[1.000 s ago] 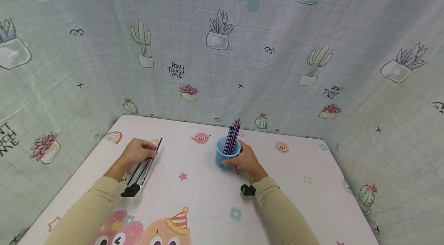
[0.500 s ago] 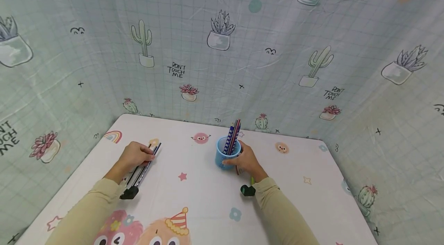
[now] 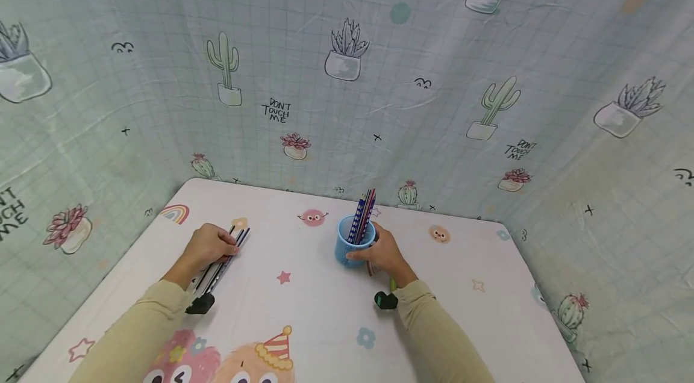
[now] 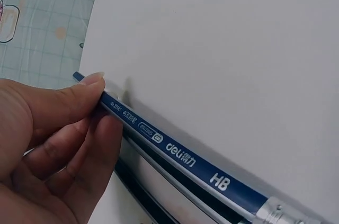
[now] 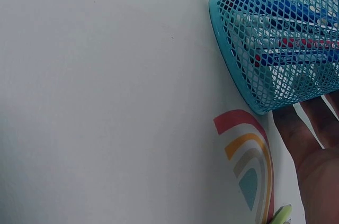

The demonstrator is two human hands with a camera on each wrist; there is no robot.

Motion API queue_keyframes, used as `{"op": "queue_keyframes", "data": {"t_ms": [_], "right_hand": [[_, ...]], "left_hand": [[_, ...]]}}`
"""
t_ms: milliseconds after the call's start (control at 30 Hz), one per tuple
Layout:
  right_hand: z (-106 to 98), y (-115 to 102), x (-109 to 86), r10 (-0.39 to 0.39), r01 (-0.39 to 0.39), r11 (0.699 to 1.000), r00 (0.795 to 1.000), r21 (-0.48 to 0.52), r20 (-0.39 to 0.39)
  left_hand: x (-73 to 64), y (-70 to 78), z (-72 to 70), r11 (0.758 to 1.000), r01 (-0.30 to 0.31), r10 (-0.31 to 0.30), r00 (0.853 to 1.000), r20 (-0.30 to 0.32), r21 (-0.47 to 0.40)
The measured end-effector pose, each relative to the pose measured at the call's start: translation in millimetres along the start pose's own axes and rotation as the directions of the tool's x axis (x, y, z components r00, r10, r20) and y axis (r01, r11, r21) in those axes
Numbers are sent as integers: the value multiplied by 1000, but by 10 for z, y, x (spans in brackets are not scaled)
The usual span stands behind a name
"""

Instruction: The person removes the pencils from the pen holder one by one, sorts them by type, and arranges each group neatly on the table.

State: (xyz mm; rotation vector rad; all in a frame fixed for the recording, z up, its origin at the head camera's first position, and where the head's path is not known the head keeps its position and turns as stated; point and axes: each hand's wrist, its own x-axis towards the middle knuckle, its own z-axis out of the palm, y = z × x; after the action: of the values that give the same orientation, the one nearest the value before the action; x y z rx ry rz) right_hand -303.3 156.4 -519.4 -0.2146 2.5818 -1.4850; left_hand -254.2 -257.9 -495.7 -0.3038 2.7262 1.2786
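Observation:
My left hand (image 3: 208, 247) pinches a blue pencil (image 4: 183, 155) marked "HB" between thumb and fingertips, near its far end. Alongside it, dark pencils (image 4: 145, 195) lie close together at the left of the table, partly hidden by the hand. On the other side, my right hand (image 3: 387, 255) grips a light-blue mesh pencil cup (image 3: 345, 250), thumb across the front and fingers behind. The cup stands upright and holds several blue and red pencils (image 3: 360, 220), which lean to the right. Through the mesh in the right wrist view, their lower ends (image 5: 286, 57) show.
The white table (image 3: 309, 317) carries printed pictures, such as a rainbow (image 5: 246, 144) beside the cup. Behind it and at both sides hangs a cactus-print cloth (image 3: 303, 58). Dark camera pieces (image 3: 200, 303) sit under each wrist.
My left hand has drawn slightly back and left, bringing the pencil from slightly apart to right beside the other pencils. My right hand keeps its grip on the cup, which stays put.

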Motion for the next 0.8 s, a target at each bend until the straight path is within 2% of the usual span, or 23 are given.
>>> {"op": "queue_keyframes", "data": {"t_ms": [233,533,667,800], "right_hand": [[-4,-4,2,3,-3,1000,1000,13,6],[-7,-6,-16,-9,9,999,1000,31,11],[-13,-6,-21,-31,29,997,999,70,19],[-14,-4,-14,-34,32,996,999,82,21]], "left_hand": [[13,-35,-19,995,-38,41,999,-27,97],[-2,-12,-34,965,-84,104,992,-72,248],[18,9,-11,968,-80,103,991,-84,237],[45,56,25,978,-98,117,989,-93,185]]}}
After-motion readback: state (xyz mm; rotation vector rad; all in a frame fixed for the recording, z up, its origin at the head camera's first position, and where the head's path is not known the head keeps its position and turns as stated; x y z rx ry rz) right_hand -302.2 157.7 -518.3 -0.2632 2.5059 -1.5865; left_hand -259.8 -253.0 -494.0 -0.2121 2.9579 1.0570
